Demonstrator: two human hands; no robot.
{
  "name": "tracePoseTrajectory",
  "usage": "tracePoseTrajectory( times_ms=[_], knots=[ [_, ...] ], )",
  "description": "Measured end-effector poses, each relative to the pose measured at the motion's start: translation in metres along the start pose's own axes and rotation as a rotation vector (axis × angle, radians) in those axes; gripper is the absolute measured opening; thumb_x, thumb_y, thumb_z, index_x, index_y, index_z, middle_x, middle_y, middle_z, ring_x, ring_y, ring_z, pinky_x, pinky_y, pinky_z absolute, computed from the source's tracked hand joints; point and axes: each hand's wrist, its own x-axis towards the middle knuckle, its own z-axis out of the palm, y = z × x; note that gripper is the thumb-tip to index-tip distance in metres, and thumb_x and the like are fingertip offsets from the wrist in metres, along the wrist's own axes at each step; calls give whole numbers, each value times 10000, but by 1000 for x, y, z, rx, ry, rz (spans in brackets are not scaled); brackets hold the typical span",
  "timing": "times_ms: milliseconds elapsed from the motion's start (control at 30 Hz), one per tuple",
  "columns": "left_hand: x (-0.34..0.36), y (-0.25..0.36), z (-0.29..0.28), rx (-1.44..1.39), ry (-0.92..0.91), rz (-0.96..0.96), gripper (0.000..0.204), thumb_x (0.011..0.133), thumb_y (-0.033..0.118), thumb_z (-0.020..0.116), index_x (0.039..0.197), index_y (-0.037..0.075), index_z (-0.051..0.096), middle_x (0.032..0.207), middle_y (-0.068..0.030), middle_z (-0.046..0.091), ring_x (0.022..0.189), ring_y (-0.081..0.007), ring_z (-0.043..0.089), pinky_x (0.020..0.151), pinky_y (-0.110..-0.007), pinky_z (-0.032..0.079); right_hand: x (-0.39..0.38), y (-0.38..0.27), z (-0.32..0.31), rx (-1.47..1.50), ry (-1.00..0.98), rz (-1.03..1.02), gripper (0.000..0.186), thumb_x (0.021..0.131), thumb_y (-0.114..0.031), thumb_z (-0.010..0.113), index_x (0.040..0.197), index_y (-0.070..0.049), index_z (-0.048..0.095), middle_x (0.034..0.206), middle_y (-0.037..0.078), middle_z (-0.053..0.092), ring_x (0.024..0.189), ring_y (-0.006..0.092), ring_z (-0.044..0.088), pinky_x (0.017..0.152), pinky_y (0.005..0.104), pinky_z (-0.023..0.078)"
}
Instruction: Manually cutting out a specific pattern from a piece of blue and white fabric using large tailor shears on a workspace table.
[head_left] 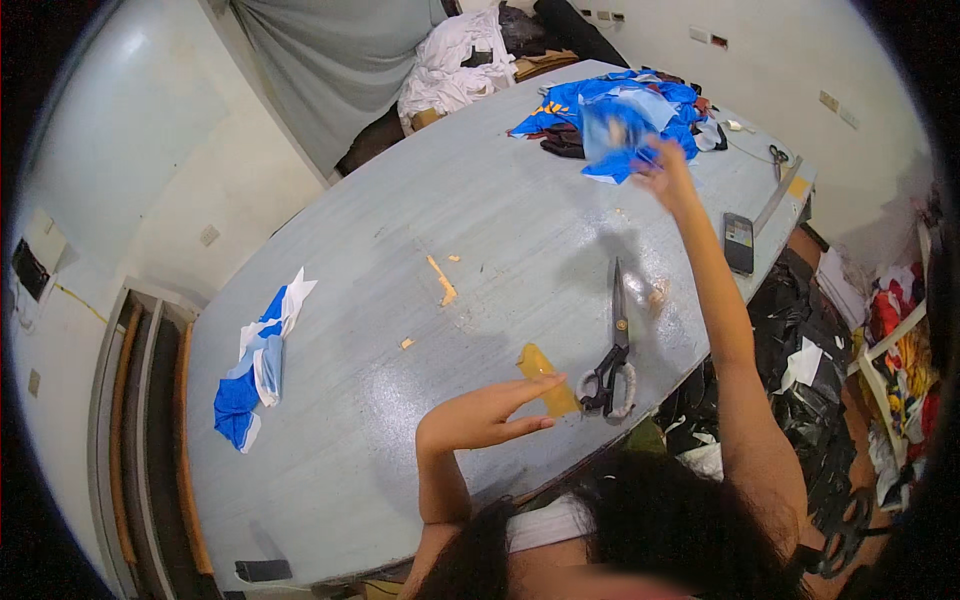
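Note:
My left hand (490, 412) hovers over the near part of the table, fingers stretched out and holding nothing. Beside its fingertips is a strip of yellow-brown tape (540, 370). Large fabric scissors (612, 370) with black handles, one wrapped in pale material, lie just right of it, blades pointing away. My right arm reaches far across to a heap of blue fabric pieces (560, 105). There my right hand (660, 172) is smeared by motion, next to a blurred light blue fabric piece (610, 125); whether it grips it is unclear.
A grey table (330, 350) fills the middle. Blue and white fabric scraps (260, 360) lie at its left. A phone (738, 243), a metal ruler (778, 195) and small scissors (778, 158) lie along the right edge. Black plastic bags (790, 320) sit below. White cloth (455, 65) is piled behind.

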Motion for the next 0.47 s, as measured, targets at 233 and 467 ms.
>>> tracePoseTrajectory(
  times_ms=[233,467],
  knots=[
    [0,4,-4,66,36,-71,584,881,372,495,1327,37,322,1209,-222,481,1093,-329,488,917,-354,385,14,84,-5,-432,-222,-245,494,773,-330,595,1191,-124,432,1153,41,483,913,191,481,761,324,395],
    [-15,-12,-4,28,100,-118,591,879,390,494,1323,37,328,1234,-226,462,1099,-303,491,926,-358,378,-77,235,99,-985,-617,252,554,763,-330,606,1221,-50,469,1107,111,576,1123,217,469,921,321,365]
  ],
)
